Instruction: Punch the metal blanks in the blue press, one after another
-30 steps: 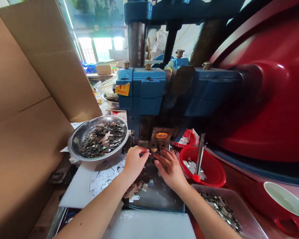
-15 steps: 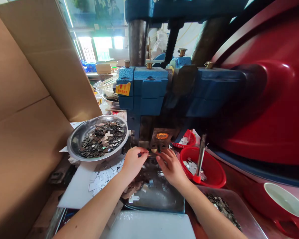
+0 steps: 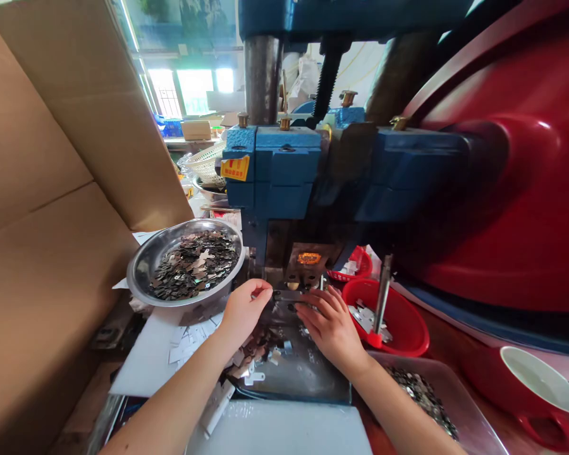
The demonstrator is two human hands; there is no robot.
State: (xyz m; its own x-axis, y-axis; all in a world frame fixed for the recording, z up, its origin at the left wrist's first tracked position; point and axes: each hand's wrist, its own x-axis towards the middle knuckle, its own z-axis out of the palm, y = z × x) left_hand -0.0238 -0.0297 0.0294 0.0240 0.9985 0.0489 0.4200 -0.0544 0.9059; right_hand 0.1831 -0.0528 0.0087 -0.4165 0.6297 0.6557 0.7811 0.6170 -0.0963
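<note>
At the foot of a blue press (image 3: 287, 167), my left hand (image 3: 246, 309) has thumb and index fingertip pinched together at the left end of the die. Whatever small piece may be between them is hidden. My right hand (image 3: 332, 322) reaches in from the other side, fingers stretched over the right end of the die and thumb apart below. Between the hands shows a flat, dark metal strip (image 3: 288, 295) under the press head. Below them, small flat metal pieces (image 3: 253, 378) lie loose on the dark press bed (image 3: 308, 373).
A steel bowl (image 3: 137, 287) of flat metal pieces stands left. To the right are a red basket (image 3: 415, 335) with silver pieces, a metal rod (image 3: 384, 294), a clear bin (image 3: 474, 411) of small parts and a red mug (image 3: 497, 379). Cardboard (image 3: 42, 189) walls the left side; a large red wheel (image 3: 502, 221) fills the right.
My left hand has drawn a little left, away from the middle of the die. My right hand has shifted slightly right and down, and more of the strip between them shows.
</note>
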